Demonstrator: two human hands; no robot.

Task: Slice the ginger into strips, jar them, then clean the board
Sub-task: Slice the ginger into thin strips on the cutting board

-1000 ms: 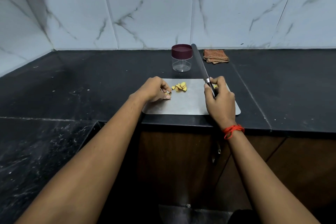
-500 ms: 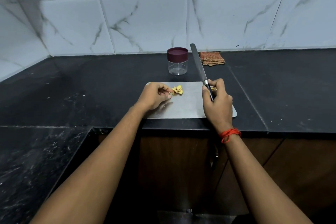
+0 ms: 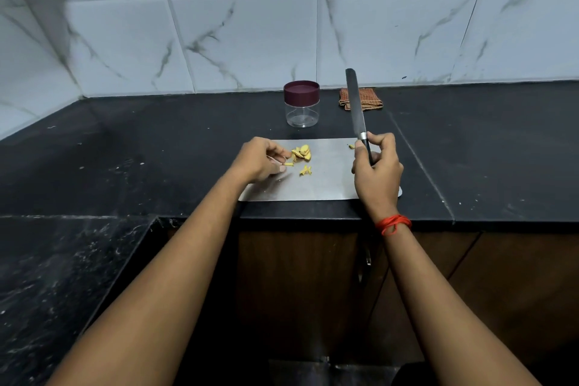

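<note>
Ginger (image 3: pixel 302 152) slices are piled in the back-left part of the board (image 3: pixel 326 180), with a few cut strips (image 3: pixel 305 170) just in front of them. The slices' own long axis is too small to read. My left hand (image 3: pixel 260 160) is nearer: fingers curled, tips at the pile's left edge, can't tell if they pinch a bit. My right hand (image 3: pixel 377 169) grips the knife (image 3: pixel 355 103) handle at the board's right edge. The blade is raised with its long axis front-to-back, tip toward the back wall. Next cut likely means bringing the blade left and down. The board sits at the worktop (image 3: pixel 188 141) front edge, the lidded jar (image 3: pixel 301 103) behind it.
</note>
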